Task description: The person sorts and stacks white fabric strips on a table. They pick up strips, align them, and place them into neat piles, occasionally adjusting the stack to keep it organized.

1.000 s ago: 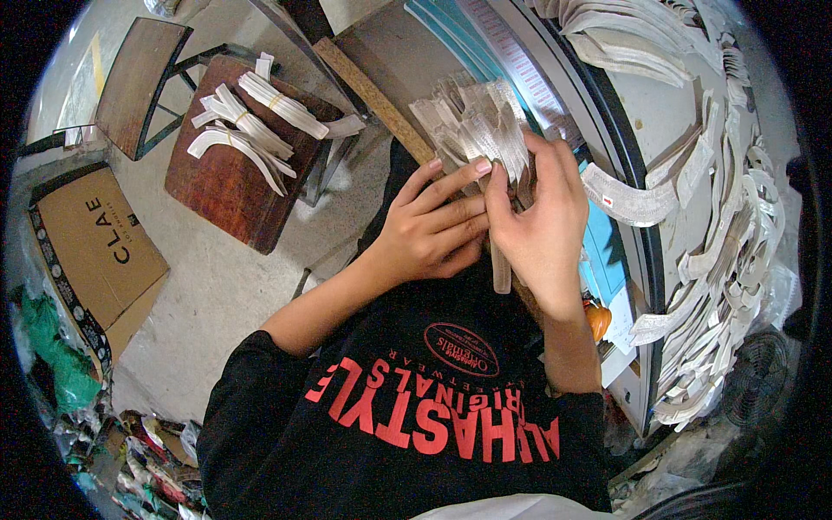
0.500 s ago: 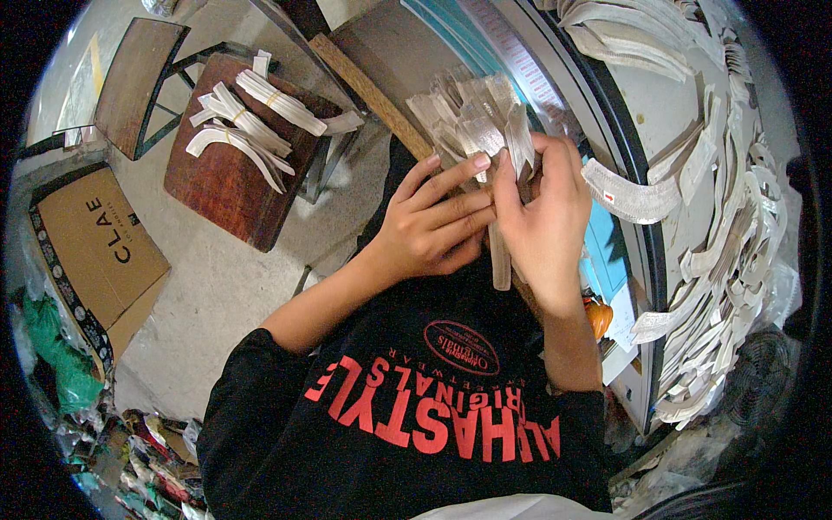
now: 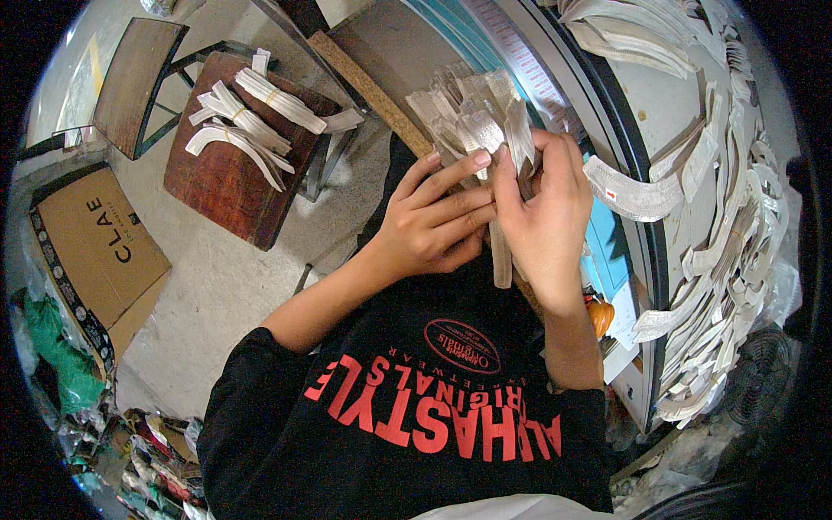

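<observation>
A bundle of pale grey, partly see-through flat strips [image 3: 475, 117] is fanned out in front of my chest, and one strip end hangs below my fingers. My left hand [image 3: 433, 217] is closed round the bundle's lower part, its fingers laid across the front. On the other side, my right hand [image 3: 550, 221] grips the same strips, thumb pressed on the front near the left fingertips. The right fingers are partly hidden behind the thumb and strips. Just right of that hand, a loose curved strip [image 3: 637, 192] juts over the table edge.
Many pale strips [image 3: 711, 347] are heaped along the table [image 3: 646, 87] at right. To the left, a brown wooden stool [image 3: 234, 199] carries tied strip bundles [image 3: 282, 100]. A cardboard box [image 3: 104, 251] and green plastic [image 3: 61, 355] lie far left. A fan [image 3: 758, 381] stands lower right.
Almost nothing differs. Both hands keep their grip on the strips, and the view has shifted very slightly.
</observation>
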`<state>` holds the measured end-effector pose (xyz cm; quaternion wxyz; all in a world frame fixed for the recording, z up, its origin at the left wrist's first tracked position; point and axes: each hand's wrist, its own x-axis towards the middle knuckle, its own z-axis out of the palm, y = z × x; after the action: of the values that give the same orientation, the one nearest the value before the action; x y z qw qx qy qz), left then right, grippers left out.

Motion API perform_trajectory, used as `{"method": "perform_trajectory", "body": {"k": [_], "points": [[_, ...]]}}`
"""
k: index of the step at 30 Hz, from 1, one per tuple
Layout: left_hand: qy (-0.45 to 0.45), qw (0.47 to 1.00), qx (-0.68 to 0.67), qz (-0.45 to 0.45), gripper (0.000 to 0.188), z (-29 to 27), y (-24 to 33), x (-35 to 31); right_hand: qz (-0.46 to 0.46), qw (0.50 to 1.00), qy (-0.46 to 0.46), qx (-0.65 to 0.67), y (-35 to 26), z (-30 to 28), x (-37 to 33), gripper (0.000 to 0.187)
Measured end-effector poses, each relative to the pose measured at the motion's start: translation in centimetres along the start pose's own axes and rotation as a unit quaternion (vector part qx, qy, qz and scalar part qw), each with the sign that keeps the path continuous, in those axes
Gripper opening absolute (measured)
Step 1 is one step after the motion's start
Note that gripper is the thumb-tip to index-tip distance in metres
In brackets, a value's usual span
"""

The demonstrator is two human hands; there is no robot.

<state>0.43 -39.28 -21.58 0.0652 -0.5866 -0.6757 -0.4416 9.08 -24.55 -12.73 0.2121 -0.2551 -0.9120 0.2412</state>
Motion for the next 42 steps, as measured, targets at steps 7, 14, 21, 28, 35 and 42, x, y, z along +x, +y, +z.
{"method": "perform_trajectory", "body": {"k": [7, 14, 21, 28, 35, 42], "points": [[0.0, 1.0, -0.003, -0.002, 0.036, 0.01, 0.06, 0.01, -0.009, 1.0, 0.002, 0.01, 0.02, 0.03, 0.01, 0.022], [-0.007, 1.0, -0.003, 0.002, 0.033, -0.03, -0.11, -0.15, -0.037, 0.999, -0.005, 0.005, 0.41, 0.01, -0.22, 0.032], [-0.003, 1.0, 0.001, 0.002, 0.034, 0.04, -0.05, -0.11, -0.001, 0.999, -0.019, 0.032, 0.39, 0.06, -0.4, 0.036], [-0.001, 1.0, 0.0, 0.001, 0.036, 0.16, -0.11, -0.2, -0.017, 1.0, -0.007, 0.023, -0.13, -0.01, -0.18, 0.036], [-0.005, 1.0, -0.005, 0.003, 0.037, -0.07, -0.11, -0.02, -0.066, 0.998, 0.003, 0.02, 0.71, 0.12, -0.19, 0.037], [-0.005, 1.0, -0.004, 0.001, 0.037, -0.12, -0.03, -0.05, -0.039, 0.999, 0.0, 0.009, 0.18, 0.14, -0.26, 0.035]]}}
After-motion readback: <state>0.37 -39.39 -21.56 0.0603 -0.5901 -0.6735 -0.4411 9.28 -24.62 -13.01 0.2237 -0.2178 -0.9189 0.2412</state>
